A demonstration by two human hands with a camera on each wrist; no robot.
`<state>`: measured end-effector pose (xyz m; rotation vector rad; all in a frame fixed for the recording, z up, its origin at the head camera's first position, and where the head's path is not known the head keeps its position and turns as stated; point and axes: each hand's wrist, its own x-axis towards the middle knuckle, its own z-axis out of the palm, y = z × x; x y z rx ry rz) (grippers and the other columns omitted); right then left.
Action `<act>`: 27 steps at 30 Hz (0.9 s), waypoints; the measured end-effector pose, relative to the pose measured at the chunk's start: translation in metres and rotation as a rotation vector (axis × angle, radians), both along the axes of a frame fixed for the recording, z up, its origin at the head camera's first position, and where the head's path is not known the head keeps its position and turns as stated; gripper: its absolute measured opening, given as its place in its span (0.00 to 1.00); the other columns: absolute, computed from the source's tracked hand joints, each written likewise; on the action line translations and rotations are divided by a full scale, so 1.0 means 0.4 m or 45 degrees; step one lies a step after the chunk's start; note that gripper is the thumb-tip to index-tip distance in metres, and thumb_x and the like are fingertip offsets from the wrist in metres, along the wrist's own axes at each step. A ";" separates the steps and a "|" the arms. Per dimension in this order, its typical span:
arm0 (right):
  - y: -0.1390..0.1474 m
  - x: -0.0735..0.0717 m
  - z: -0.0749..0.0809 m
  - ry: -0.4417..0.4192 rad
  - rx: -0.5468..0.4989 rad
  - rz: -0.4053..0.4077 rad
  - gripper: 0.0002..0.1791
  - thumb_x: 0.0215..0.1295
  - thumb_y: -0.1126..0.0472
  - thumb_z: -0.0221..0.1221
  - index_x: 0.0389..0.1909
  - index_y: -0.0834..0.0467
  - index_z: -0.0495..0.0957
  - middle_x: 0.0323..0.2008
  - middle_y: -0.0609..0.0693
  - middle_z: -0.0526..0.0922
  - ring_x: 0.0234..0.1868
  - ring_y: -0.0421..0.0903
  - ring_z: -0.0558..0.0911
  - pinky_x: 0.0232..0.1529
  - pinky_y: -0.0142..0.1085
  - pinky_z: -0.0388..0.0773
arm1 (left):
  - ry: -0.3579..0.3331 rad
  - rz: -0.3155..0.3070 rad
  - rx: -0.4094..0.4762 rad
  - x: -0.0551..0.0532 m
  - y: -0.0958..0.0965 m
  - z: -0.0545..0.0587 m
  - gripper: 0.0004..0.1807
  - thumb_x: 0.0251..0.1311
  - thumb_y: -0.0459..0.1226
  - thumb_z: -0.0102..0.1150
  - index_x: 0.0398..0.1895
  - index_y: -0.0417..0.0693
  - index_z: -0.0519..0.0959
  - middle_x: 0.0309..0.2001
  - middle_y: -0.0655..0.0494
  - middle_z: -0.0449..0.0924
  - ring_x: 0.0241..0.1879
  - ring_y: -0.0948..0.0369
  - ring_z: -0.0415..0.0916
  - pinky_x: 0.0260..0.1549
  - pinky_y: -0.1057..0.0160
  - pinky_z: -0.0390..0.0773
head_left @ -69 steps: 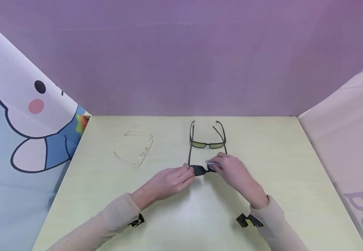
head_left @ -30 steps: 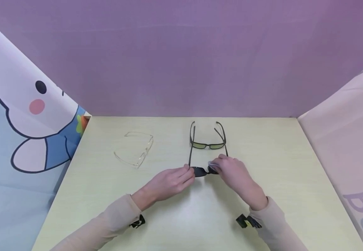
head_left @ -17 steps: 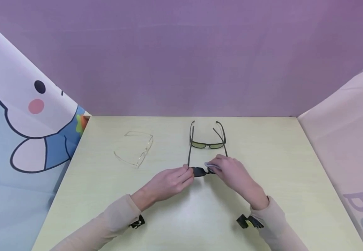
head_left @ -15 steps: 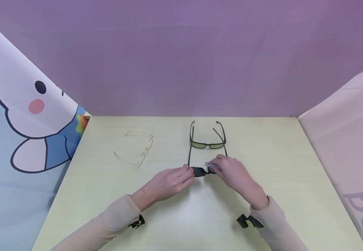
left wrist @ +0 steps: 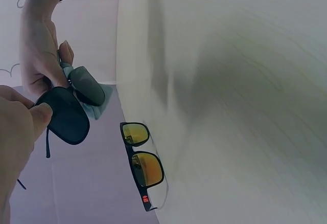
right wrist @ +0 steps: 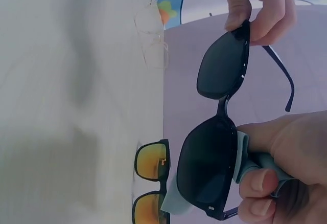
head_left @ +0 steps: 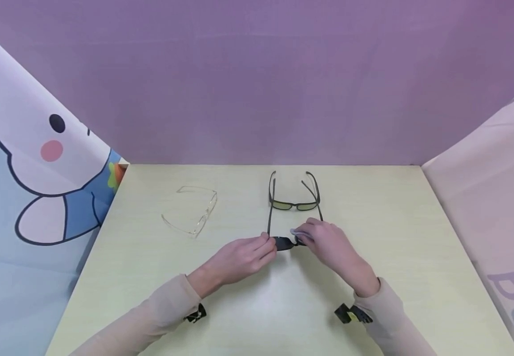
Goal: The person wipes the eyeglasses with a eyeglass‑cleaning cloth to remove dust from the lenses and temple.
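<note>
Black sunglasses (right wrist: 209,157) with dark lenses are held up over the table, temples pointing away from me. My left hand (head_left: 248,257) pinches their left end between thumb and fingers, leaving that dark lens (head_left: 282,243) uncovered. At the other end, my right hand (head_left: 332,247) grips a pale blue-green cloth (right wrist: 242,155) against the right lens. In the right wrist view the cloth lies behind that lens and pokes out past its lower edge. From the left wrist, the cloth (left wrist: 97,109) shows around the far lens (left wrist: 88,86). The right fingers partly hide this end in the head view.
Beyond the hands, a second pair of black-framed sunglasses (head_left: 283,205) with yellow lenses stands on the table (head_left: 372,198), temples unfolded. Thin wire-framed glasses (head_left: 205,215) lie to the left. A purple panel (head_left: 266,99) rises behind the table, with printed cloths at both sides.
The right hand and cloth have shifted slightly back and forth over the right lens; now they sit a little left of where they were one second ago. The left hand has hardly moved.
</note>
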<state>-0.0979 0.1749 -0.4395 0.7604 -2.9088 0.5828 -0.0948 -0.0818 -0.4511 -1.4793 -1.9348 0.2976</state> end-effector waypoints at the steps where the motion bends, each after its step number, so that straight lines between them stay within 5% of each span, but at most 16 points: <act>1: 0.000 -0.001 0.000 -0.007 0.009 -0.013 0.07 0.64 0.66 0.70 0.42 0.61 0.88 0.32 0.49 0.84 0.25 0.39 0.78 0.25 0.33 0.80 | -0.004 0.001 0.000 0.000 0.001 0.001 0.22 0.75 0.22 0.34 0.48 0.45 0.81 0.48 0.53 0.83 0.50 0.60 0.80 0.56 0.71 0.81; 8: 0.008 -0.003 0.000 -0.104 0.078 -0.137 0.05 0.65 0.65 0.69 0.40 0.60 0.89 0.29 0.48 0.82 0.25 0.43 0.79 0.24 0.37 0.81 | -0.009 0.000 -0.029 0.003 0.003 -0.001 0.17 0.75 0.24 0.42 0.48 0.45 0.82 0.49 0.53 0.83 0.51 0.61 0.80 0.57 0.70 0.81; 16: 0.009 0.003 0.009 -0.079 -0.016 -0.012 0.08 0.64 0.66 0.69 0.43 0.60 0.89 0.31 0.48 0.84 0.23 0.36 0.73 0.23 0.30 0.75 | -0.002 0.011 -0.030 0.005 -0.002 0.004 0.17 0.74 0.24 0.42 0.48 0.45 0.82 0.49 0.53 0.83 0.51 0.61 0.81 0.57 0.70 0.81; 27: 0.014 -0.005 0.003 -0.112 0.062 -0.078 0.06 0.63 0.65 0.70 0.40 0.60 0.89 0.30 0.48 0.83 0.25 0.42 0.80 0.24 0.36 0.81 | 0.009 0.011 -0.035 0.004 -0.001 0.006 0.16 0.74 0.25 0.44 0.48 0.46 0.82 0.49 0.53 0.83 0.51 0.61 0.81 0.56 0.71 0.81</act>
